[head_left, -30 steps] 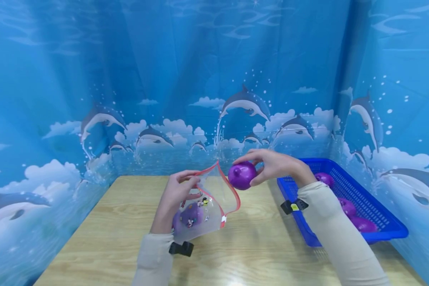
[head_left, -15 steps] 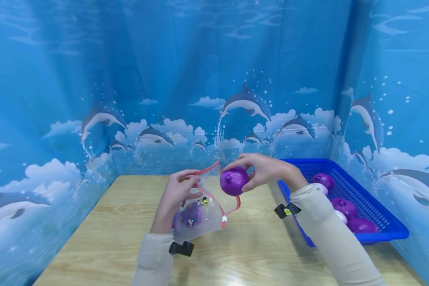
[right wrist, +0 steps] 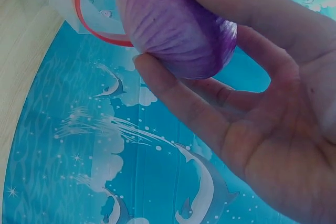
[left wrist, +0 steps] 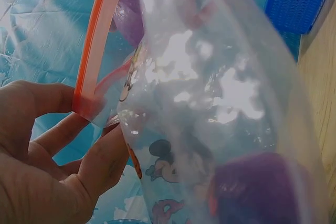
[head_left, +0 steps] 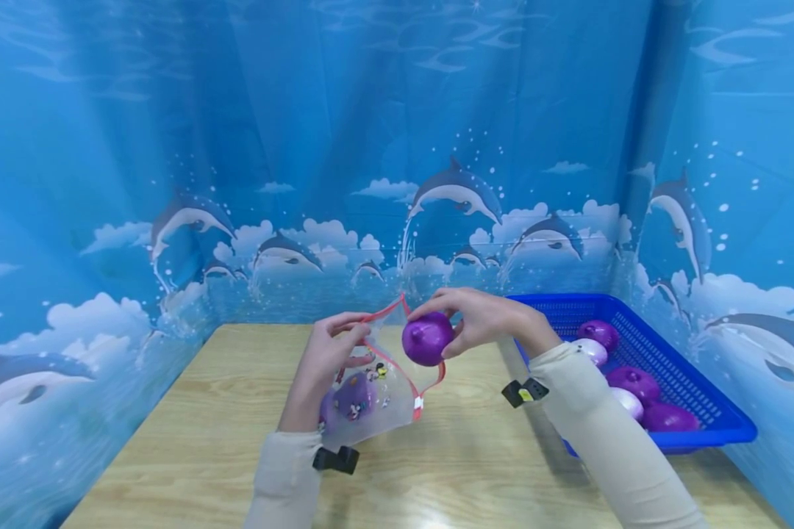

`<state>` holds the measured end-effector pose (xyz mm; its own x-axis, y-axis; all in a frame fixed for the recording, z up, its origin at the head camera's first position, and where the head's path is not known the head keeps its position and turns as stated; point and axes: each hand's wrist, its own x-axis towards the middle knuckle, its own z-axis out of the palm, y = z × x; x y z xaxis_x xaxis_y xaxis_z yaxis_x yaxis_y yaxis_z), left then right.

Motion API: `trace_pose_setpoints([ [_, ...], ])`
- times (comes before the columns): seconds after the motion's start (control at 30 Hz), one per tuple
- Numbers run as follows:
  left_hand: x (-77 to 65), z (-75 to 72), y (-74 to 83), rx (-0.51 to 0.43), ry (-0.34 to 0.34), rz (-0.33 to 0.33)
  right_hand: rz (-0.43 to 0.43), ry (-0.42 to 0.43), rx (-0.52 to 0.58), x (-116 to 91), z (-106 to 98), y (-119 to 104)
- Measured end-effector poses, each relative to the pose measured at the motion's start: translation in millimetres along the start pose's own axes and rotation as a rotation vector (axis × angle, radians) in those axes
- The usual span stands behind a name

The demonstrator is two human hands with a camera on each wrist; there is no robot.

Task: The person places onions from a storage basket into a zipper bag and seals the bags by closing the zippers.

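My left hand (head_left: 331, 349) pinches the edge of a clear zip bag (head_left: 390, 419) with a red zip rim and cartoon figures on it. The bag's mouth gapes toward the right. Purple round shapes (left wrist: 257, 190) show through its lower part. My right hand (head_left: 479, 319) grips a shiny purple onion (head_left: 427, 339) between thumb and fingers, its pointed tip facing left. In the head view the onion overlaps the bag's mouth, right at the red rim (right wrist: 86, 19). Streaks run along the onion's paler side in the right wrist view.
A blue plastic basket (head_left: 721, 411) stands on the right of the wooden table (head_left: 192, 433). Inside it lie several purple onions (head_left: 635, 383) and white round ones (head_left: 592, 351). A blue curtain (head_left: 344, 147) printed with dolphins surrounds the table's back and sides.
My right hand has moved left and slightly down, carrying the onion from beside the bag to its mouth. The left hand and bag have stayed almost still. More of the basket's contents now shows.
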<state>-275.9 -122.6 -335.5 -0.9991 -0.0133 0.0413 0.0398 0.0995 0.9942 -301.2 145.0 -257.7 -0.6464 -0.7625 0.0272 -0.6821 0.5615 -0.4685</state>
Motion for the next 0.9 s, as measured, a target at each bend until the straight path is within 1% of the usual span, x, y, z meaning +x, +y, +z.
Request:
trace_pose_setpoints([
  [0.13, -0.3, 0.2, 0.5, -0.001, 0.001, 0.002, 0.010, -0.003, -0.015, 1.7, 1.2, -1.2],
  [0.37, 0.2, 1.0, -0.4, -0.018, -0.012, 0.016, 0.055, -0.010, -0.053, 6.1, 4.5, -3.1],
  [0.67, 1.1, -0.3, -0.5, -0.026, -0.012, 0.032, 0.064, -0.011, -0.105, 8.0, 6.8, -8.6],
  [0.9, 1.7, -0.6, -0.8, -0.039, -0.014, 0.035, 0.075, -0.026, -0.096, 9.5, 9.3, -13.1],
])
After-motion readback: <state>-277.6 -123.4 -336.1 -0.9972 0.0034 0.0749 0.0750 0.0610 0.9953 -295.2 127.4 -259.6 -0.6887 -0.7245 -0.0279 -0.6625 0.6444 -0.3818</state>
